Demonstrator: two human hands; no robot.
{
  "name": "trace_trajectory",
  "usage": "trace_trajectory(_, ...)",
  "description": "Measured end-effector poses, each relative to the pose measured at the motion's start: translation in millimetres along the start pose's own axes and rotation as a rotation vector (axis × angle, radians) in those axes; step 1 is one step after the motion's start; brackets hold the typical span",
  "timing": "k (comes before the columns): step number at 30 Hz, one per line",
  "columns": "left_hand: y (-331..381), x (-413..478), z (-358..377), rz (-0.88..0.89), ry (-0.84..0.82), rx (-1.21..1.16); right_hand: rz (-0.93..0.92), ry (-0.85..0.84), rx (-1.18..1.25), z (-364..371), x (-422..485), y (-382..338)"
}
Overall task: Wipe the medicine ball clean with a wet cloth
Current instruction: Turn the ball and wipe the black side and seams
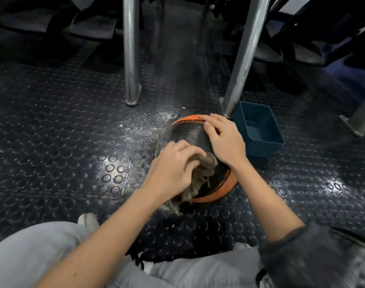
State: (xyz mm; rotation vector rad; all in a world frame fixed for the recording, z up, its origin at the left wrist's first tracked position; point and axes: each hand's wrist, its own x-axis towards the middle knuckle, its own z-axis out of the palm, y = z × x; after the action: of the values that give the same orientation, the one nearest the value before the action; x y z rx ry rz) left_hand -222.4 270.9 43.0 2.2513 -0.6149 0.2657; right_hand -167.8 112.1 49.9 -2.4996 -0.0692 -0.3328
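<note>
Pale grey trouser legs (28, 252) fill the bottom of the view, and a white shoe toe (88, 220) shows just past the left knee. Ahead of the knees the medicine ball (187, 134) sits on the black studded rubber floor (73, 142); it is dark grey with a rough texture and has orange bands. The left grip (173, 167) is curled round a crumpled beige cloth (204, 169) and holds it against the ball's near upper side, with a loose end trailing down the ball toward the knees. The right grip (225, 140) lies flat on top of the ball, fingers straight and reaching the far orange band.

Just right of the ball stands an open teal bin (262, 150); whether they touch cannot be told. A slanted metal leg (246, 53) meets the floor at the bin's far left corner. A round metal post (130, 50) stands farther left. Pale speckles mark the floor left of the ball.
</note>
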Motion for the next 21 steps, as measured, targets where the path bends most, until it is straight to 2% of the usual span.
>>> trace_trajectory(3,-13.8,22.2,-6.9,-0.039,0.187,-0.004,-0.01,0.035,0.002,1.4,-7.2,-1.1)
trace_trajectory(9,-25.0,47.9,2.5,-0.205,0.28,-0.01,0.006,0.066,0.0,0.4,-13.5,1.7)
trace_trajectory(15,-11.0,1.4,0.3,-0.126,0.237,0.069,-0.004,0.028,0.016,0.5,-8.5,2.9)
trace_trajectory(18,-7.1,23.4,-2.3,-0.162,0.239,0.09,-0.003,0.028,0.022,0.7,-11.2,2.1)
trace_trajectory(21,-5.1,62.7,-4.7,-0.253,0.167,0.117,0.028,0.041,0.054,-2.1,-12.9,4.2)
